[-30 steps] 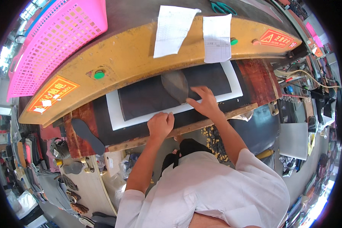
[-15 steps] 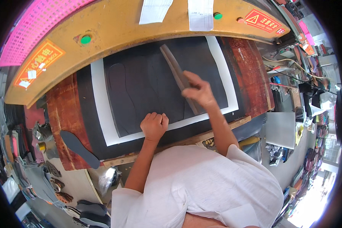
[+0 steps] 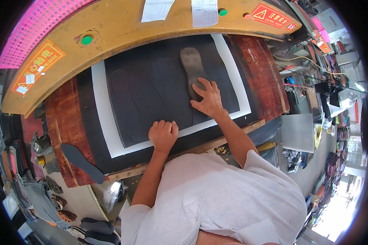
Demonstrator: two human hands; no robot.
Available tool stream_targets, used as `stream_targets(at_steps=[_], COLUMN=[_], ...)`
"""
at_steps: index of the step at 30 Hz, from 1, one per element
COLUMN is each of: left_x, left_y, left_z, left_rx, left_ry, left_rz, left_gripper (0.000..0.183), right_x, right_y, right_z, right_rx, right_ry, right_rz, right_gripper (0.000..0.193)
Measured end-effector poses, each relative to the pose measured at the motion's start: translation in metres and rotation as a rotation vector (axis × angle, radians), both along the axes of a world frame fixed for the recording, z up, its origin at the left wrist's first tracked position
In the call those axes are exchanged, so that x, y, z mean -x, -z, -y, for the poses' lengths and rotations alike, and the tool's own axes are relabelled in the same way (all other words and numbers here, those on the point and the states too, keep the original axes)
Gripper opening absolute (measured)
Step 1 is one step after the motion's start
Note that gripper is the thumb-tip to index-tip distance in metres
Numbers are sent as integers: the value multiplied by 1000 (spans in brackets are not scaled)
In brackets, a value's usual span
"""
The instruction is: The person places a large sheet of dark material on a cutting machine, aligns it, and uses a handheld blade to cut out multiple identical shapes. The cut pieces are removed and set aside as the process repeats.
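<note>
- The workshop's reddish-brown surface point(image 3: 63, 130) bears a dark mat point(image 3: 85, 98), under a yellow beam point(image 3: 126, 32) arching across the far side.
- The right grip point(image 3: 208, 98) is spread, thumb and fingers apart, over the near part of a brown sole-shaped form point(image 3: 191, 61); the pressure cannot be told.
- That form lies flat toward the right of a black sheet point(image 3: 145, 98), its far end bare, its near end mostly hidden by the hand.
- The left grip point(image 3: 163, 134) is curled into a fist at the sheet's near edge, nothing visible in it.
- Left of the form, the sheet shows two foot-shaped outlines; a white sheet point(image 3: 102, 114) borders it.
- Farther left lies a dark grey sole point(image 3: 82, 164).
- The step in hand seems to be placing the form beside those outlines; the next move likely calls for squaring it up, then taking both hands clear of the beam.
</note>
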State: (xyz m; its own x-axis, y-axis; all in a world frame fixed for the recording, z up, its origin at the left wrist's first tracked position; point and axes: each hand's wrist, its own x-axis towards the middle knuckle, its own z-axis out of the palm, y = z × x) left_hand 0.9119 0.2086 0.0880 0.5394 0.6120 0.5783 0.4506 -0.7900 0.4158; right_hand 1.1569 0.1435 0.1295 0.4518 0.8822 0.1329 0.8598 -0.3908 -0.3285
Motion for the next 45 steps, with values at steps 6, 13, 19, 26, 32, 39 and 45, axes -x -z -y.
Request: stream_targets(at_steps=[6, 13, 19, 26, 32, 39, 45], left_x=[-13, -50, -107, -157, -187, -189, -190], left_y=[2, 7, -6, 14, 19, 17, 15], left_z=[-25, -99, -187, -190, -251, -253, -253], left_rx=[9, -20, -29, -68, -47, -17, -14], left_ry=[16, 5, -6, -56, -77, -96, -98], left_rz=[-1, -14, 29, -206, -84, -103, -113], left_gripper=[35, 36, 32, 34, 35, 35, 36], right_x=[-12, -56, -126, -222, -206, -177, -175], right_y=[7, 9, -14, -61, -24, 31, 41], right_z=[-17, -87, -114, -150, -154, -157, -156], right_rx=[-66, -140, -461, -801, -703, -471, -432], right_ry=[-25, -81, 146, 186, 165, -130, -73], right_rz=[15, 112, -378, -117, -366, -64, -83], right_gripper=[64, 58, 62, 64, 48, 13, 10])
